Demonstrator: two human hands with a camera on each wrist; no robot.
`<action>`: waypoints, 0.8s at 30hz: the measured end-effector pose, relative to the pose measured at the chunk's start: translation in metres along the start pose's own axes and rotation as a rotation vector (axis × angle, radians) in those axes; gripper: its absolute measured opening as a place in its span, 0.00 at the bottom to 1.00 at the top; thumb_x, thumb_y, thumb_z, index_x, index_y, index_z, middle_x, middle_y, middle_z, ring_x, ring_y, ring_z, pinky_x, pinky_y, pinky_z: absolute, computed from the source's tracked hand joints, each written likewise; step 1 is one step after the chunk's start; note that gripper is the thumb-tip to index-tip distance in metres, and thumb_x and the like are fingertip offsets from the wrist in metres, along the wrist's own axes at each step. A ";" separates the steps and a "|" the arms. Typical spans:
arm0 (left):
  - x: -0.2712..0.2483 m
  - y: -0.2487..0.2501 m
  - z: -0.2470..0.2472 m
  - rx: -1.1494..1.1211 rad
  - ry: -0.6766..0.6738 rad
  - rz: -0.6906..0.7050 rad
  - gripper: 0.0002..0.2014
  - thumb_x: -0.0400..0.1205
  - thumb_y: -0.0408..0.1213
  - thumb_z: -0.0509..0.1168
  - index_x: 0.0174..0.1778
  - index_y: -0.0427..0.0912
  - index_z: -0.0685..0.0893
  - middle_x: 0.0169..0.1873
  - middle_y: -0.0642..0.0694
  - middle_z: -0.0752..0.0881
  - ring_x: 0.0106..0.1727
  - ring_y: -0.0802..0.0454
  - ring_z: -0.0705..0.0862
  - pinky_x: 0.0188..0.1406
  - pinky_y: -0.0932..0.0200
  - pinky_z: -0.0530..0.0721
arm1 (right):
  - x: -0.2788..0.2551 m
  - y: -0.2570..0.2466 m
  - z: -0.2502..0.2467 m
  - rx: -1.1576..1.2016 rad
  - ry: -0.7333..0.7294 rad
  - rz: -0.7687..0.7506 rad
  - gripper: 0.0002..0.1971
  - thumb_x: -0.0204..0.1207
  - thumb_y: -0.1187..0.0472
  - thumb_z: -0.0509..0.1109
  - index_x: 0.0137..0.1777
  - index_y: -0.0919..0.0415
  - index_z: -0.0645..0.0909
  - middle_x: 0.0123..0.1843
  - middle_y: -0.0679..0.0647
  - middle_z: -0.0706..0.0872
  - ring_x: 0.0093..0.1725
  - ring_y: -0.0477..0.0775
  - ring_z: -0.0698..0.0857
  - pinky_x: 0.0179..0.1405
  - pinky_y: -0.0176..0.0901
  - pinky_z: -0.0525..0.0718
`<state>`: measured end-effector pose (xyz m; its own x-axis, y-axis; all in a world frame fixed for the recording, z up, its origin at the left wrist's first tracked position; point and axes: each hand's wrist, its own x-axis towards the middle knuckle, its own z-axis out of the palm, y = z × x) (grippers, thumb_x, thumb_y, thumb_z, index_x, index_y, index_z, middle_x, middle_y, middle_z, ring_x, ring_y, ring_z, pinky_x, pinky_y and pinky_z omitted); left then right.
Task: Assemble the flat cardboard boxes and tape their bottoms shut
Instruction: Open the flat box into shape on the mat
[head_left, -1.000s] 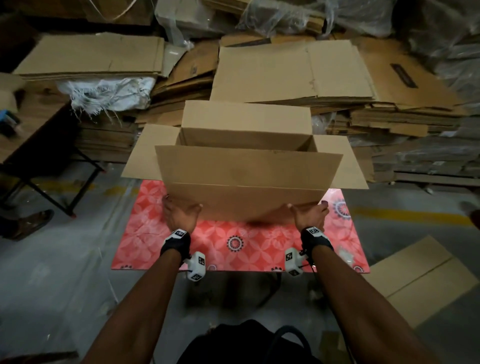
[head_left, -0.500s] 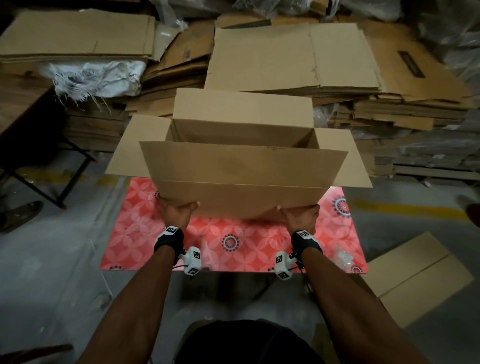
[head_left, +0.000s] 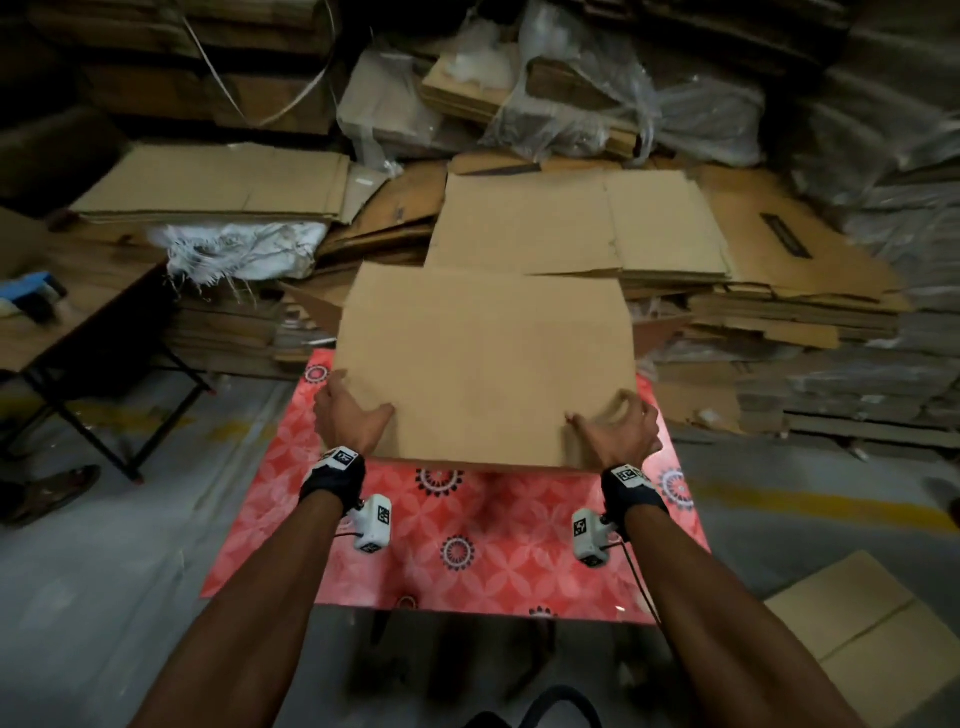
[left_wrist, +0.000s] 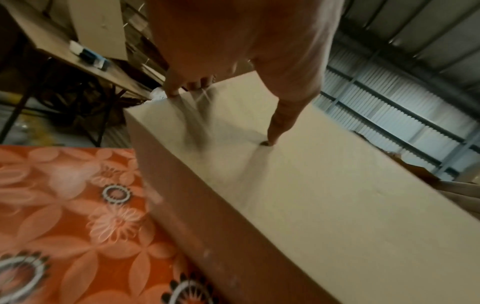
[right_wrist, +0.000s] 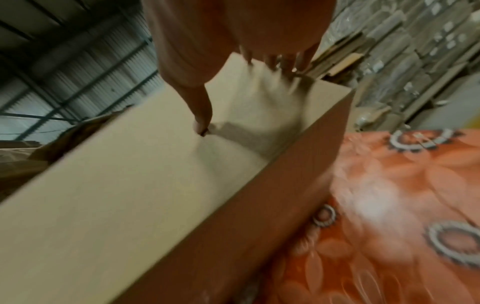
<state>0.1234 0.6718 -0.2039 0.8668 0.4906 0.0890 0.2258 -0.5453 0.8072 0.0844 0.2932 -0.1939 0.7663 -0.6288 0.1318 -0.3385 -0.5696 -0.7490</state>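
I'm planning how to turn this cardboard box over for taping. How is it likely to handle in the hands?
Probably light: the left hand and right hand hold the cardboard box above the red mat by its corners alone. The broad panel looks fairly stiff, without visible sag. The loose flap sticking out behind may swing as it turns.

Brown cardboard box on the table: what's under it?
Under the brown cardboard box, the red floral-patterned tablecloth shows along its near and side edges. The box's underside and the flaps there are covered, so their state can't be seen.
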 end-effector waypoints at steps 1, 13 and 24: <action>0.002 0.001 -0.002 0.026 -0.019 0.010 0.42 0.66 0.48 0.83 0.76 0.48 0.74 0.73 0.35 0.76 0.75 0.33 0.73 0.75 0.39 0.73 | 0.003 -0.001 -0.003 -0.025 -0.002 -0.023 0.39 0.55 0.36 0.87 0.66 0.47 0.81 0.73 0.58 0.77 0.75 0.64 0.75 0.77 0.63 0.68; -0.023 -0.020 -0.023 0.233 -0.128 0.212 0.28 0.72 0.63 0.68 0.67 0.57 0.87 0.74 0.34 0.78 0.76 0.34 0.76 0.73 0.42 0.77 | -0.012 0.019 -0.040 -0.260 -0.220 -0.145 0.35 0.61 0.22 0.76 0.65 0.39 0.85 0.77 0.54 0.77 0.76 0.66 0.77 0.72 0.71 0.71; -0.102 -0.092 0.007 -0.426 -0.010 -0.200 0.47 0.71 0.45 0.82 0.84 0.46 0.66 0.77 0.45 0.77 0.75 0.45 0.78 0.78 0.44 0.75 | -0.094 0.107 -0.003 0.218 -0.104 0.205 0.62 0.50 0.31 0.85 0.84 0.56 0.66 0.76 0.63 0.77 0.74 0.67 0.78 0.74 0.64 0.79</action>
<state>0.0173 0.6668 -0.2911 0.8294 0.5503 -0.0965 0.1879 -0.1122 0.9758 -0.0255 0.2896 -0.2840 0.7500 -0.6546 -0.0950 -0.3751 -0.3025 -0.8762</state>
